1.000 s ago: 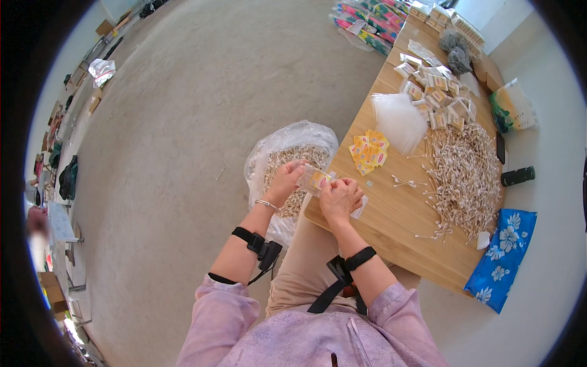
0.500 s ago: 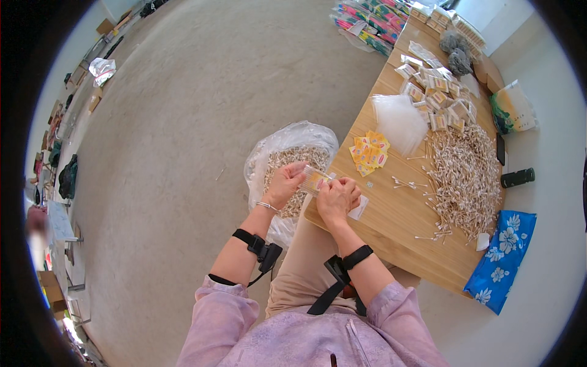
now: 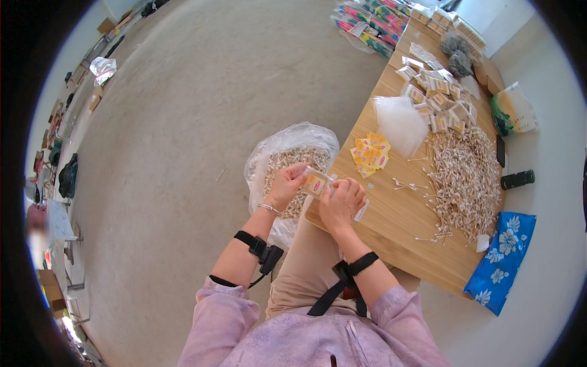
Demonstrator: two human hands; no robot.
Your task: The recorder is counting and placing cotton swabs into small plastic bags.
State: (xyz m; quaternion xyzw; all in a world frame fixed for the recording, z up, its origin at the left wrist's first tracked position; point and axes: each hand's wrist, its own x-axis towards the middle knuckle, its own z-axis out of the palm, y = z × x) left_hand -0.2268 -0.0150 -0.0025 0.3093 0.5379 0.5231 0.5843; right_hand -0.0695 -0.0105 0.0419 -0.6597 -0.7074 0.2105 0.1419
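A small clear packet of cotton swabs (image 3: pixel 314 183) with a yellow label card is above the table's near left corner. My left hand (image 3: pixel 286 186) grips its left end between thumb and fingers. At its right end, my right hand (image 3: pixel 341 205) is closed with bent fingers on the plastic edge; the fingertips are partly hidden. Something white and flat (image 3: pixel 362 210) shows beside the right hand. Below and beyond my left hand, a clear plastic bag (image 3: pixel 254 160) full of loose cotton swabs stands on the floor.
The wooden table (image 3: pixel 391 211) carries yellow cards (image 3: pixel 370 154), a stack of clear bags (image 3: pixel 400 125), a heap of cotton swabs (image 3: pixel 468 183) and filled packets (image 3: pixel 439 101). A blue flowered pouch (image 3: pixel 502 260) lies over the right edge, near a dark cylinder (image 3: pixel 518 179).
The packet has turned slightly, so its yellow label shows more fully. My right hand has shifted a little, its fingers rising along the packet's right end.
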